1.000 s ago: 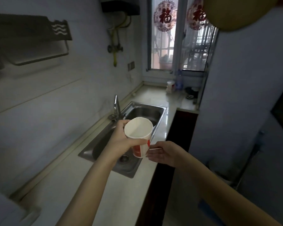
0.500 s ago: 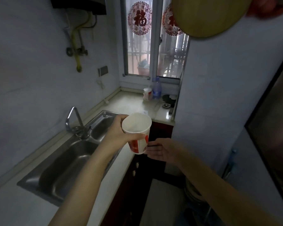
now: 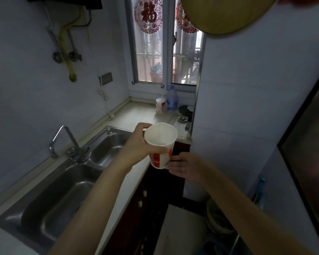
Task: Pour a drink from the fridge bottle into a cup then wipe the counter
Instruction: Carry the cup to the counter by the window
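Observation:
My left hand [image 3: 139,144] grips a white paper cup [image 3: 160,142] with a red print, its fingers curled round the upper wall. The cup tilts slightly toward me and looks empty inside. It hangs in the air over the front edge of the pale counter [image 3: 129,183]. My right hand [image 3: 184,166] sits just right of the cup's base with fingers relaxed, touching or almost touching it. A clear plastic bottle [image 3: 171,98] stands on the far counter under the window. A dark fridge door [image 3: 309,162] shows at the right edge.
A double steel sink [image 3: 63,188] with a tap [image 3: 63,140] fills the left counter. A small white container [image 3: 160,105] and a round dark object [image 3: 184,110] stand beside the far bottle. A white wall [image 3: 247,107] juts out at the right. Dark cabinets run under the counter.
The view has swung right and forward along the counter. The cup stays in my left hand and my right hand stays at its base; both drifted toward the counter's front edge.

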The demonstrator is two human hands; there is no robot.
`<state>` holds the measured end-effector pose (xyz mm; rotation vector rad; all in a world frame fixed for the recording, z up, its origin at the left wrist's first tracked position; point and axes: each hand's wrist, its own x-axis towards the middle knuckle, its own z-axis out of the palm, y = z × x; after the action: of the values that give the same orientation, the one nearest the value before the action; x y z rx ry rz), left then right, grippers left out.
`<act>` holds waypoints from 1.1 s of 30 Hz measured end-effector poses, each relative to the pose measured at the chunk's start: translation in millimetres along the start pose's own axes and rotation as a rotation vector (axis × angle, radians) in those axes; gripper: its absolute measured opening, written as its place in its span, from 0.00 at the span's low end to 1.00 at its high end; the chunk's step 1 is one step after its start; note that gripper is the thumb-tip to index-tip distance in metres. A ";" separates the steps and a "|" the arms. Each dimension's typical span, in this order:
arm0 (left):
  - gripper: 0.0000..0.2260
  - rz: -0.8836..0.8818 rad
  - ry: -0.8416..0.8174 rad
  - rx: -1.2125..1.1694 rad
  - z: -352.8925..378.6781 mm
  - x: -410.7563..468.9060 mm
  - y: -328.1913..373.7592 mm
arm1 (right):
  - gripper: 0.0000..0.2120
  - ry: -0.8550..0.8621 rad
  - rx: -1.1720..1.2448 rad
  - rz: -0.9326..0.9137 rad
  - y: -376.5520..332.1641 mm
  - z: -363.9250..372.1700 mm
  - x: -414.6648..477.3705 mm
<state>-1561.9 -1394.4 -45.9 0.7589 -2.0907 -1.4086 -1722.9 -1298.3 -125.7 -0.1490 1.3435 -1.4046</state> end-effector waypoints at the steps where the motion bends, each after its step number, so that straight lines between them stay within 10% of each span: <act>1: 0.32 -0.003 -0.008 0.008 1.9 7.7 0.4 | 0.11 0.003 0.001 0.000 -4.8 -2.9 5.1; 33: 0.33 0.010 0.025 0.045 -83.9 362.0 -82.7 | 0.11 0.113 -0.140 0.012 -216.9 69.9 283.6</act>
<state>-1751.0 -1724.5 -59.6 0.7790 -2.1103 -1.3443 -1905.0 -1612.2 -99.1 -0.1556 1.5352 -1.3249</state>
